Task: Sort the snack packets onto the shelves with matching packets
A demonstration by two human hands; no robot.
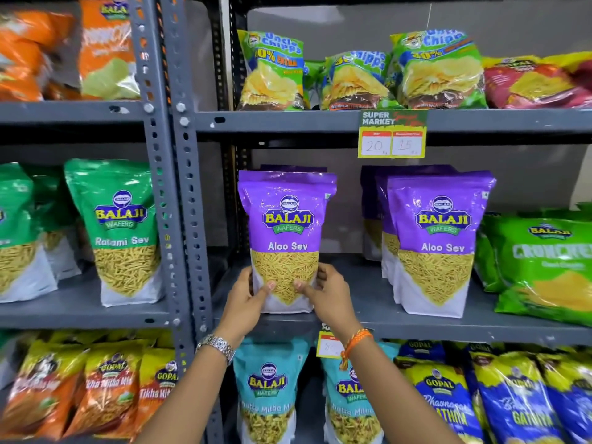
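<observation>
I have both hands on a purple Aloo Sev packet (286, 241), which stands upright on the grey middle shelf (362, 320) of the right-hand rack. My left hand (248, 302) grasps its lower left edge, thumb laid across the front over the clear window, and my right hand (326, 298) grasps the lower right edge the same way. The packet's base sits at the front lip of the shelf, and another purple packet shows just behind its top.

Further right on the same shelf, apart from mine, stands a group of matching Aloo Sev packets (440, 245), and beyond them lie green packets (544, 267) tipped on their sides. Above, on the upper shelf, sit green Uncle Chipps bags (435, 72), with a yellow price tag (392, 134) hanging from that shelf's edge (it reads 20 and 15).

In the left rack, level with my packet, stand green Ratlami Sev packets (123, 232). Below my arms are teal Balaji packets (267, 395). A metal watch (217, 346) is on my left wrist and an orange thread band (357, 342) on my right.
</observation>
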